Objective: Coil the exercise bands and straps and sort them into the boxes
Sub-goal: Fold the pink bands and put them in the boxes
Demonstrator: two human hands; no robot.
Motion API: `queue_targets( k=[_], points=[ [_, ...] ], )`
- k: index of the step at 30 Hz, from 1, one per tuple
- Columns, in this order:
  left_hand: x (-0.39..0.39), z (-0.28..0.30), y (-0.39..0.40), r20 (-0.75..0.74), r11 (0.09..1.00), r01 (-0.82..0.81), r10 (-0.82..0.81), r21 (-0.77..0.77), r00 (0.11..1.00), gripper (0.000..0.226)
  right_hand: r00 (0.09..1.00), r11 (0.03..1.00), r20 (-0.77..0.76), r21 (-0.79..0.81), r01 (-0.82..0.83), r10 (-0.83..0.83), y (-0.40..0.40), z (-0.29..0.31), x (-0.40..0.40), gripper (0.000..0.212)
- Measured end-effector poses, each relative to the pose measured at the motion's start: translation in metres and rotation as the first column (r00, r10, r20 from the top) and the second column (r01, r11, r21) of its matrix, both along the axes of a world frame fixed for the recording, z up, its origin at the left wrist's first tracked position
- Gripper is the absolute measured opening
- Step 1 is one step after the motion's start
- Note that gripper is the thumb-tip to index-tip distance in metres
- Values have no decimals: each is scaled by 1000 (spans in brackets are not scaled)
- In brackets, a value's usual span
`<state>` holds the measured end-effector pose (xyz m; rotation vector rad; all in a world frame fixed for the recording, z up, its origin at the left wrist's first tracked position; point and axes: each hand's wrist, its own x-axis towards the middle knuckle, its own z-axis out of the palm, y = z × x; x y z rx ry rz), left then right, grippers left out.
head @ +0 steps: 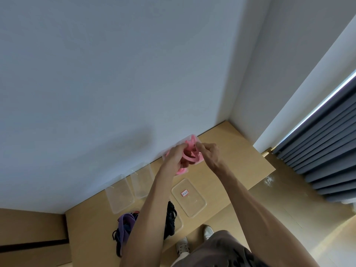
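Head view, L to R. Two clear boxes (119, 197) stand by the wall, unfilled as far as can be seen; in front, a purple band (126, 221) tangled w/ dark straps (170, 218) lies loose on the table (240, 160), uncoiled. A flat clear lid (189, 198) w/ a red label sits nearer the table edge. Step in hand, by judgement: coiling the pink band (189, 154) over the far box (193, 136), which already seems to hold pink loops. Left hand (176, 154): fingers curled round the band's left side. Right hand (209, 150): thumb and fingertips appear to pinch its right end. Next move likely calls for tightening the loop, then lowering it into that box w/o it springing open.
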<state>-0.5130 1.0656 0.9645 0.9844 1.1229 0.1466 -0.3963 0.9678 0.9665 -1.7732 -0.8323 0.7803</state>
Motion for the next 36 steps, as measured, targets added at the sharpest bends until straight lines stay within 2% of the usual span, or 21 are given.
queue_targets(
  k=[4, 7, 10, 13, 15, 17, 19, 23, 26, 28, 30, 32, 34, 36],
  points=[
    [-1, 5, 1, -174, 995, 14, 4, 102, 985, 26, 990, 998, 135, 38, 42, -47, 4, 2, 2, 29],
    [-4, 8, 2, -236, 986, 61, -23, 155, 972, 28, 991, 998, 133, 58, -9, 1, 5, 8, 4, 18],
    [1, 15, 2, -93, 993, -27, 38, 117, 995, 33, 986, 995, 147, 62, -83, 73, 7, 12, -1, 21],
    [2, 20, 3, 141, 978, -197, 206, -72, 968, 45, 988, 998, 153, 69, -11, 1, 11, 11, -3, 10],
    [-2, 21, 4, 228, 976, -188, 208, -106, 951, 45, 990, 996, 132, 83, 31, -42, 11, 12, -1, 8],
    [-6, 20, 1, 232, 996, -86, 76, 33, 970, 32, 990, 998, 139, 60, -2, -7, 11, 11, 1, 12],
    [-9, 23, -3, 186, 989, -21, -7, 147, 983, 30, 987, 997, 142, -15, -76, 77, 13, 12, 2, 21],
    [-4, 25, -4, 113, 969, -52, 25, 242, 993, 15, 978, 985, 139, -94, -143, 156, 14, 19, 5, 44],
    [-2, 25, -4, 83, 956, -94, 73, 277, 994, 10, 988, 989, 52, -35, -147, 148, 13, 25, 5, 37],
    [2, 27, -6, 48, 930, -104, 93, 352, 995, 12, 986, 985, 10, -43, -169, 169, 12, 28, 2, 39],
    [6, 28, -8, -4, 875, -100, 116, 474, 993, 23, 967, 972, 101, -35, -231, 233, 12, 27, -1, 47],
    [8, 29, -9, -20, 819, -109, 145, 563, 989, 28, 961, 977, 178, -8, -214, 212, 14, 21, -1, 43],
    [7, 29, -9, -7, 790, -112, 146, 603, 989, 25, 970, 984, 173, 15, -176, 171, 15, 21, 2, 36],
    [4, 29, -8, -6, 774, -89, 119, 627, 993, 28, 969, 983, 171, 18, -185, 179, 17, 24, 3, 38]
  ],
)
